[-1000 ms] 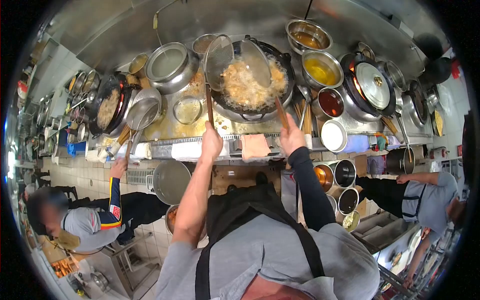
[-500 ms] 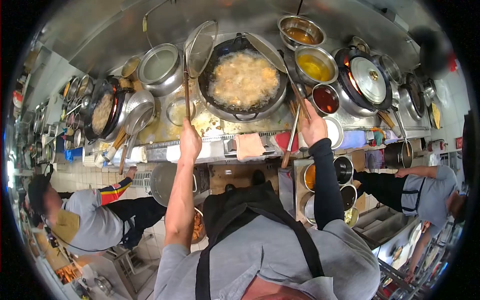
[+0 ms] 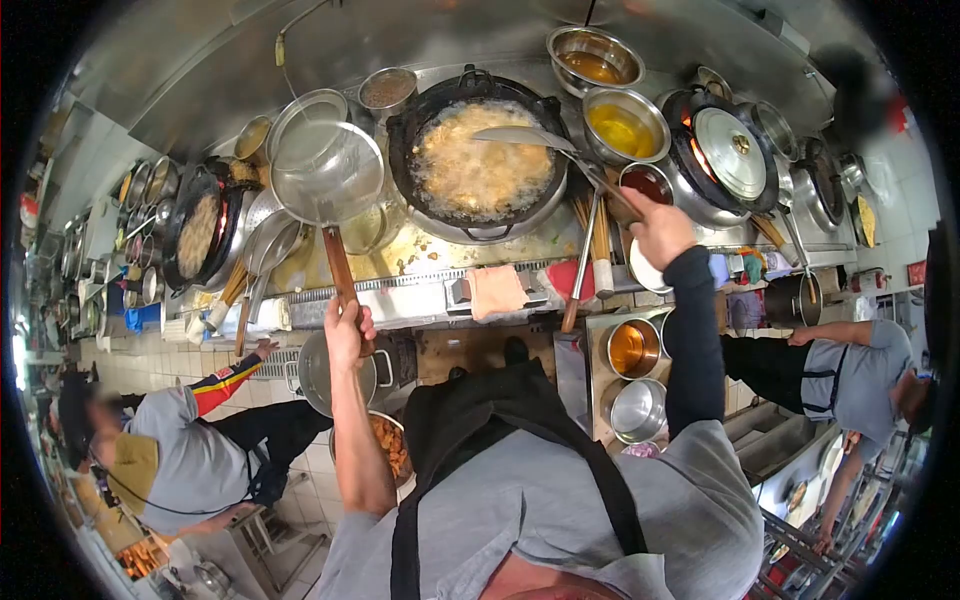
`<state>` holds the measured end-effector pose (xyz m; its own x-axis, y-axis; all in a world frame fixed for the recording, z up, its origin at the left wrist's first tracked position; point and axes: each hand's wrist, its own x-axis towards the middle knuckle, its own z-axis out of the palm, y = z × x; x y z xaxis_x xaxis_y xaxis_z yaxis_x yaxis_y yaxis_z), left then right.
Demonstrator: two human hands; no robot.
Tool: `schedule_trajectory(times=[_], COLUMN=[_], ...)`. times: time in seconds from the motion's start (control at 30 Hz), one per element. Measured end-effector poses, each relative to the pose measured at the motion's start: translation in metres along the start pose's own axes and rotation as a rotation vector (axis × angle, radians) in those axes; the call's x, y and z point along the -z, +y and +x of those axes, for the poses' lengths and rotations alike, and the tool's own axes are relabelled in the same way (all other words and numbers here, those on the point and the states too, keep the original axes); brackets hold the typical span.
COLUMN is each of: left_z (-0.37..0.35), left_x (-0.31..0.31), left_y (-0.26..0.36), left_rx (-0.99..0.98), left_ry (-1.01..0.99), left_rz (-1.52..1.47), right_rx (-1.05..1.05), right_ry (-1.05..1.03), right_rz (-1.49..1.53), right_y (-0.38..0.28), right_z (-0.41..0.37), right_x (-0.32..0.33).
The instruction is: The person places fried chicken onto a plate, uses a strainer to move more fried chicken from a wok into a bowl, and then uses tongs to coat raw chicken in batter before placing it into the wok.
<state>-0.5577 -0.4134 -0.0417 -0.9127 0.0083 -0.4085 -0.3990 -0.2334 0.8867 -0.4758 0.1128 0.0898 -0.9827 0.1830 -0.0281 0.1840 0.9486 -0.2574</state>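
My left hand (image 3: 348,332) is closed round the wooden handle of a wide mesh strainer (image 3: 328,175), whose round head hangs over a metal pot left of the wok. My right hand (image 3: 662,236) grips the handle of a ladle (image 3: 522,136); its flat-looking head reaches over the right part of the wok. Pale pieces of food (image 3: 480,160) bubble in oil inside the large black wok (image 3: 405,190). Just beyond my right hand sits a bowl of dark red liquid (image 3: 645,184), partly hidden.
Bowls of yellow liquid (image 3: 625,130) and amber liquid (image 3: 597,68) stand right of the wok. A lidded pot (image 3: 733,155) sits over flames farther right. A folded cloth (image 3: 497,291) lies on the front edge. One person (image 3: 200,450) is at left, another (image 3: 855,375) at right.
The strainer has moved left and down from beside the wok, uncovering a small bowl behind. My right hand has shifted right and down, and the ladle head has swung over the oil.
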Motion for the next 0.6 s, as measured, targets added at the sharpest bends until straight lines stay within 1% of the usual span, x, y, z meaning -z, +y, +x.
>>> schedule_trajectory(times=[0.07,0.1,0.13,0.17,0.23,0.27,0.37,0.4,0.5,0.57,0.6], left_z=[-0.004,0.001,0.007,0.011,0.022,0.024,0.017,0.026,0.043,0.05,0.054], left_x=[0.023,0.039,0.054,0.067,0.087,0.096,0.096,0.113,0.118,0.103,0.089], left_y=[-0.012,-0.028,-0.046,-0.064,-0.097,-0.109,-0.1,-0.102,-0.087,-0.093,-0.095], left_rx=[0.057,0.075,0.094,0.113,0.142,0.149,0.264,0.299,0.351,-0.202,-0.511], left_ry=[-0.04,-0.074,-0.108,-0.124,-0.161,-0.2,-0.093,-0.139,0.0,0.286,0.432], left_rz=[-0.088,-0.137,-0.188,-0.21,-0.256,-0.281,-0.183,-0.076,0.465,1.243,1.609], right_rx=[0.091,0.122,0.115,0.015,0.079,0.06,0.124,0.111,0.102,0.191,0.139], right_ry=[0.074,0.102,0.096,-0.014,0.0,-0.021,-0.107,-0.104,-0.19,-0.022,-0.071], right_rz=[0.041,0.073,0.011,-0.049,-0.086,-0.11,-0.239,-0.24,-0.236,-0.214,-0.233], right_y=[0.0,-0.003,-0.006,-0.026,-0.021,-0.026,-0.037,-0.036,-0.04,-0.019,-0.028], right_z=[-0.003,-0.001,0.009,0.016,0.039,0.043,0.049,0.053,0.081,0.084,0.074], right_x=[0.029,0.04,0.041,0.05,0.027,0.023,0.038,0.045,0.039,-0.013,-0.016])
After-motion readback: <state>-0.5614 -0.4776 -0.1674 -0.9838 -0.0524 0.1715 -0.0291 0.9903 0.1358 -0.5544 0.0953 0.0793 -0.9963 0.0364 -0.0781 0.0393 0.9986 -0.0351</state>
